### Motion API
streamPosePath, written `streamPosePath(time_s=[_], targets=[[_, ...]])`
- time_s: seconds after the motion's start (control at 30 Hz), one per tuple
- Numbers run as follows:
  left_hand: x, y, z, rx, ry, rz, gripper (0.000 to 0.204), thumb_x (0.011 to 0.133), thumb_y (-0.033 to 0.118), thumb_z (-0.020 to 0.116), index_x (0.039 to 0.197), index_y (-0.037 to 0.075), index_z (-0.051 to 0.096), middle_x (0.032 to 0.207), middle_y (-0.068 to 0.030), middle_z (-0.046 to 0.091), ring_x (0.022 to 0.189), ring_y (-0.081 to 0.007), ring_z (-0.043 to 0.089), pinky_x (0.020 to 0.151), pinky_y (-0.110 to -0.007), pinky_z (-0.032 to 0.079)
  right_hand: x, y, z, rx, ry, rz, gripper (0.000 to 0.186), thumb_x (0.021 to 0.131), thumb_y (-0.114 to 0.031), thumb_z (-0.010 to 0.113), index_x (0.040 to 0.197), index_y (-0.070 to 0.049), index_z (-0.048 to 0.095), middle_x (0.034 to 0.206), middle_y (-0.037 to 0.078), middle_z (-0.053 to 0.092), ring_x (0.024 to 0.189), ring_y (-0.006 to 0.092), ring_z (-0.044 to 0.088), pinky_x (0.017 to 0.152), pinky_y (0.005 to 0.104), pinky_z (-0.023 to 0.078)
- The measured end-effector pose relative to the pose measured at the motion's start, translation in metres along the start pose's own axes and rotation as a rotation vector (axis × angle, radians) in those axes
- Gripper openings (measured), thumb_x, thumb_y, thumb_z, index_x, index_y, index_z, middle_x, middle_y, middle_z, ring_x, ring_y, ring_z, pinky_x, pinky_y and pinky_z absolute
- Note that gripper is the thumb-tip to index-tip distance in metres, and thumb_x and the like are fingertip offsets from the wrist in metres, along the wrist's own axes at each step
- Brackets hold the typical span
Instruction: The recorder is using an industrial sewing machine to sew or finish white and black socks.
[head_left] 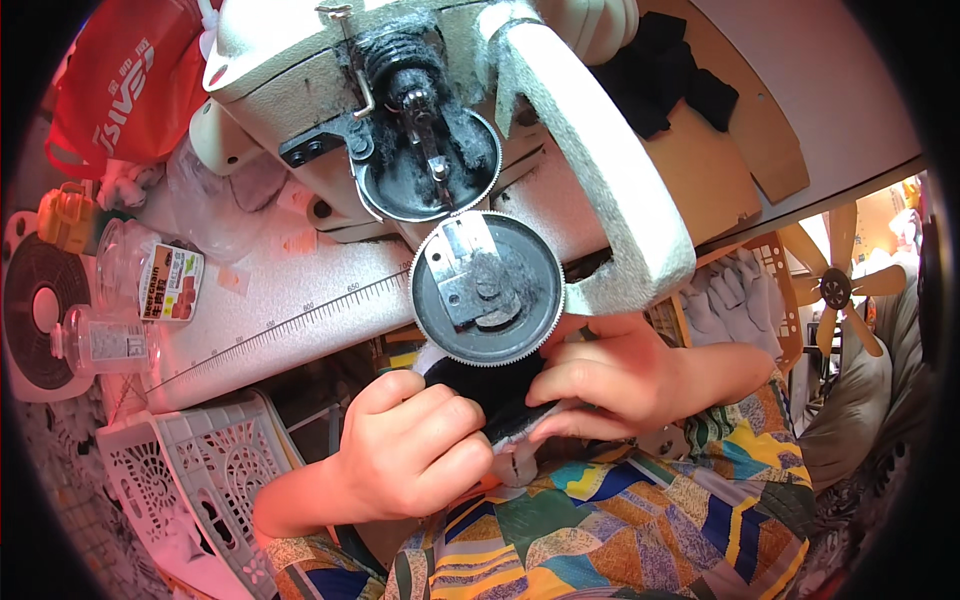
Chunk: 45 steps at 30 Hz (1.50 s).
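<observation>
A cream fur sewing machine, dusted with grey lint, has two toothed metal discs meeting at its middle. Just below the lower disc, a piece of black material with a pale fuzzy edge hangs between my hands. My left hand grips its left side with fingers curled. My right hand pinches its right side, close under the machine's arm. The top edge of the material is hidden behind the disc.
The metal table with a printed ruler holds clear jars, a red bag and plastic bags. A white crate sits below left. At right are black fabric pieces on cardboard, grey gloves or cloths and a fan.
</observation>
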<state>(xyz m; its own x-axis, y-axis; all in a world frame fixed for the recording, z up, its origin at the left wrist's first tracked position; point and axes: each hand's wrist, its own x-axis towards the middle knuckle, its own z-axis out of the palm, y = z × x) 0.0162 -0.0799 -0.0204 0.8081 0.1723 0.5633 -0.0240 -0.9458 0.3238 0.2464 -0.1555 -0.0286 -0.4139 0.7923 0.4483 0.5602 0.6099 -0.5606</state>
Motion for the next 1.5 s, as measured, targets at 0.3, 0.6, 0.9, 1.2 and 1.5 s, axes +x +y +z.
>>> streamPosePath(time_s=[0.3,0.6,0.9,1.2,1.5], targets=[[0.001,0.001,0.002,0.078,0.102,0.062,0.026,0.051,0.017,0.061,0.069,0.009,0.045,0.072,-0.0042,0.055,0.051,-0.013,0.048,0.054,-0.027,0.031,-0.002,0.003,-0.001,0.009,0.054,-0.058,0.019,0.07,-0.023,0.076,0.08,-0.014,0.061,0.076,-0.005,0.056,0.09,0.0168,0.055,0.083,0.0372,0.031],[0.006,0.005,-0.003,0.037,0.031,-0.068,0.037,0.058,0.014,0.072,0.092,0.005,0.059,0.072,-0.0024,0.055,0.051,-0.0123,0.048,0.053,-0.028,0.031,-0.006,0.004,0.001,-0.025,0.121,-0.159,0.017,0.069,-0.02,0.075,0.078,-0.015,0.061,0.081,-0.007,0.06,0.087,0.014,0.056,0.083,0.0352,0.03],[0.009,-0.01,-0.003,-0.119,0.065,-0.166,0.029,0.056,0.006,0.07,0.084,0.004,0.065,0.066,-0.0022,0.045,0.053,-0.0172,0.043,0.057,-0.032,0.03,-0.004,0.007,0.001,0.077,0.07,0.082,0.025,0.076,-0.021,0.073,0.098,-0.013,0.063,0.106,0.003,0.062,0.097,0.0228,0.056,0.08,0.0374,0.036],[0.027,-0.047,-0.008,-0.112,0.469,-0.402,0.015,0.068,-0.003,0.073,0.081,0.001,0.067,0.067,-0.004,0.049,0.06,-0.0165,0.042,0.055,-0.029,0.032,0.056,0.061,-0.026,0.395,0.065,0.177,0.025,0.071,-0.011,0.076,0.094,-0.001,0.07,0.093,0.015,0.064,0.086,0.0245,0.061,0.075,0.035,0.048],[0.032,-0.039,-0.027,0.159,0.506,-0.239,0.027,0.065,-0.002,0.077,0.091,0.003,0.07,0.068,-0.0001,0.046,0.061,-0.0154,0.041,0.059,-0.03,0.031,0.073,0.052,-0.016,0.519,0.242,0.157,0.014,0.074,-0.003,0.073,0.087,0.001,0.07,0.076,0.009,0.067,0.071,0.0137,0.06,0.066,0.0296,0.048]])
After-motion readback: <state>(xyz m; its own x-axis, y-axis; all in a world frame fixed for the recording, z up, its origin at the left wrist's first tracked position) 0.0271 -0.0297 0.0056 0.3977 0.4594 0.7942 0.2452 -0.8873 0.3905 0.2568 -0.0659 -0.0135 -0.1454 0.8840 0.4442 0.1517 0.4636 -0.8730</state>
